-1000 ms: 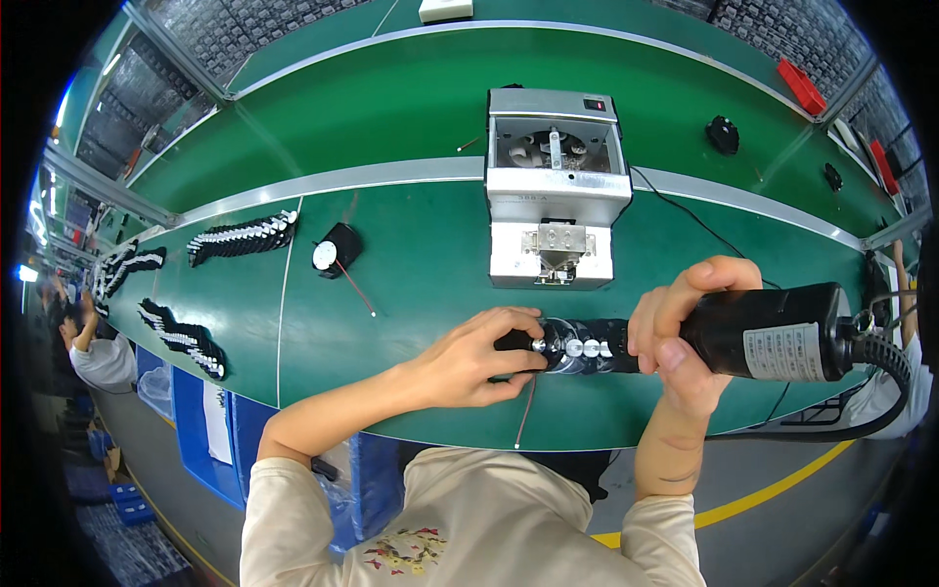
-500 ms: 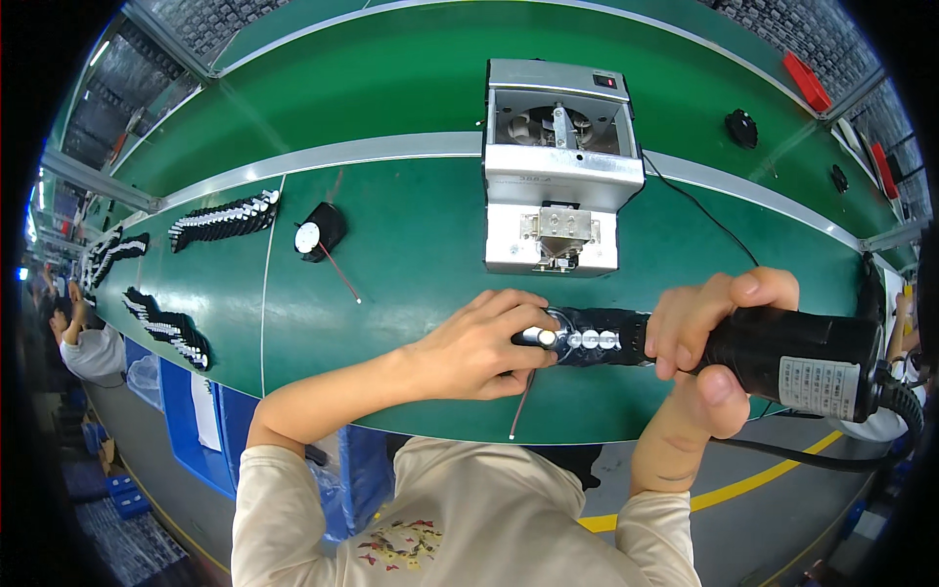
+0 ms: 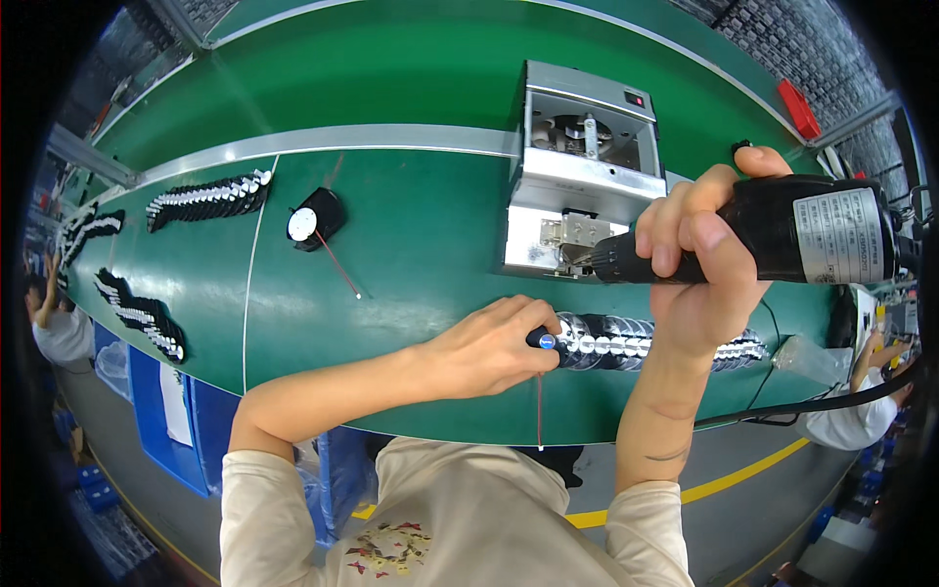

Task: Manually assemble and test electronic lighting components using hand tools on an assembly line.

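Observation:
My right hand (image 3: pixel 706 249) is wrapped round a black electric screwdriver (image 3: pixel 778 227). The screwdriver lies almost level, its nose at the front outlet of a silver screw feeder (image 3: pixel 587 181); the very tip is hard to make out. My left hand (image 3: pixel 494 342) is closed on a small black blower fan (image 3: pixel 544 341), which shows a blue round spot. A thin red wire (image 3: pixel 540 411) hangs down from under that hand. Right beside the held fan, a row of overlapping black fans (image 3: pixel 626 344) with pale round hubs stretches to the right, partly behind my right forearm.
A lone black fan (image 3: pixel 316 220) with a white disc and red wire lies on the left of the green table (image 3: pixel 391 215). Stacked rows of fans (image 3: pixel 210 201) are farther left. A clear plastic bag (image 3: pixel 812 360) and the screwdriver's cable (image 3: pixel 812 403) are at the right. Blue bins (image 3: pixel 166 421) stand below.
My right hand has raised the screwdriver from beside the fan row up to the screw feeder's outlet. My left hand stays at the row's left end, where a blue spot now shows.

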